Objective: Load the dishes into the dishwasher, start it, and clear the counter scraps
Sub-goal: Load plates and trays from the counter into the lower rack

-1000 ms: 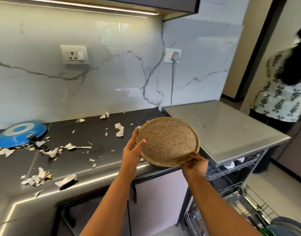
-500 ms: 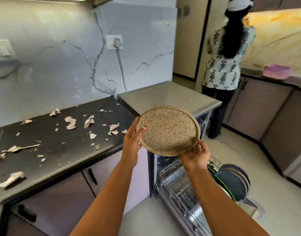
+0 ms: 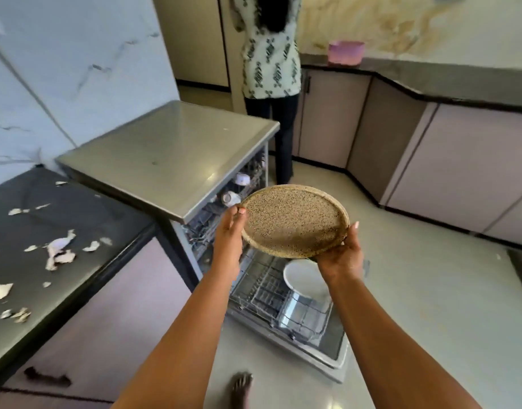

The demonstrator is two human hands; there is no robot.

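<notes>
Speckled brown, the round plate is held in the air between my two hands, above the open dishwasher. My left hand presses its left rim with the fingers nearly straight, and my right hand holds the lower right rim from under. I can read no writing or brand anywhere. The pulled-out lower rack contains a white plate standing on edge. The upper rack has white cups. Paper scraps lie on the dark counter at left.

Speckled tan round plate tilted above open dishwasher's lower rack, white plate racked, paper scraps on counter
</notes>
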